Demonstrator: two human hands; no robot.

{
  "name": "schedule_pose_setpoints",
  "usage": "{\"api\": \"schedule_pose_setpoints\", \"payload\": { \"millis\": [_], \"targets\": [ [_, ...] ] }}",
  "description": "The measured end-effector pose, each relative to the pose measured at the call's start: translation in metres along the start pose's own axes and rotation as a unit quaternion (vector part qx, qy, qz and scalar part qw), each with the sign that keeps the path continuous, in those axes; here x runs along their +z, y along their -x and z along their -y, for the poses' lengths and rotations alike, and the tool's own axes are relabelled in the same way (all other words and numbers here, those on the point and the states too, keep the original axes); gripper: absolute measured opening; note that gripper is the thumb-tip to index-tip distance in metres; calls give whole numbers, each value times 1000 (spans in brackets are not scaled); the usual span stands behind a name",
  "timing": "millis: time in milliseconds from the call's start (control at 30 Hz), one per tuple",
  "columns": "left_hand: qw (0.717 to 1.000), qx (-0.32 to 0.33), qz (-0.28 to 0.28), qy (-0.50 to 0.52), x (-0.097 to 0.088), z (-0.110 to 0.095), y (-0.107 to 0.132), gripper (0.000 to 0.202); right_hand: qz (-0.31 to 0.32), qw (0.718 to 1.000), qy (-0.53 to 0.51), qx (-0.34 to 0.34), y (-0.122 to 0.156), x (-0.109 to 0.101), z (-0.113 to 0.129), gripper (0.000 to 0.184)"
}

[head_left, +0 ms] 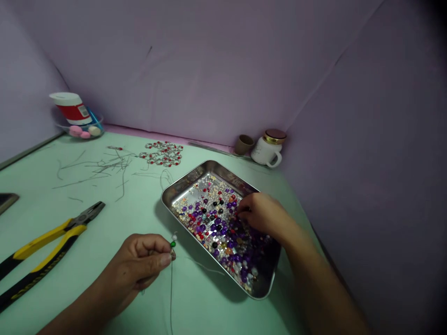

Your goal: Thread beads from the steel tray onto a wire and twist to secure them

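Pliers lie on green table; lilac walls.

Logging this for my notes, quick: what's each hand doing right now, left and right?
Left hand: closed, pinching a thin wire threaded with a white and a green bead.
Right hand: fingers curled down among the beads in the metal tray; whether it holds one cannot be told.

The left hand is pinching a beaded wire above the worktop. The right hand is reaching into the bead tray.
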State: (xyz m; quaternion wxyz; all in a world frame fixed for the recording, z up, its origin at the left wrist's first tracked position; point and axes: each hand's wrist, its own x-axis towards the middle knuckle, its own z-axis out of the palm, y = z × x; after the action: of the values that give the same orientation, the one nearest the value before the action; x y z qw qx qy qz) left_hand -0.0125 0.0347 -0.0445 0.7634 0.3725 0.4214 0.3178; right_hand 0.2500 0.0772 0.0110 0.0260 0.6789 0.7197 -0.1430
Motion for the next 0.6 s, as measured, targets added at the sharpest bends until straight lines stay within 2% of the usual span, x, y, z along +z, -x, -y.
{"api": "schedule_pose_setpoints", "payload": {
  "millis": [133,367,433,533,600],
  "targets": [
    [1000,-2,2,7,1,-1,0,20,-22,1000,3,-1,-7,12,0,19],
    [1000,3,5,5,3,-2,1,20,-20,998,65,-19,-7,15,0,16],
    [1000,8,-4,-5,3,-4,2,20,-32,998,46,-26,-8,14,0,15],
    [999,23,-35,-26,3,-9,5,19,-108,993,-52,-20,-4,6,4,14],
    [996,44,-60,-38,2,-12,7,19,-186,969,-160,-27,6,-4,13,14]
  ]
}}
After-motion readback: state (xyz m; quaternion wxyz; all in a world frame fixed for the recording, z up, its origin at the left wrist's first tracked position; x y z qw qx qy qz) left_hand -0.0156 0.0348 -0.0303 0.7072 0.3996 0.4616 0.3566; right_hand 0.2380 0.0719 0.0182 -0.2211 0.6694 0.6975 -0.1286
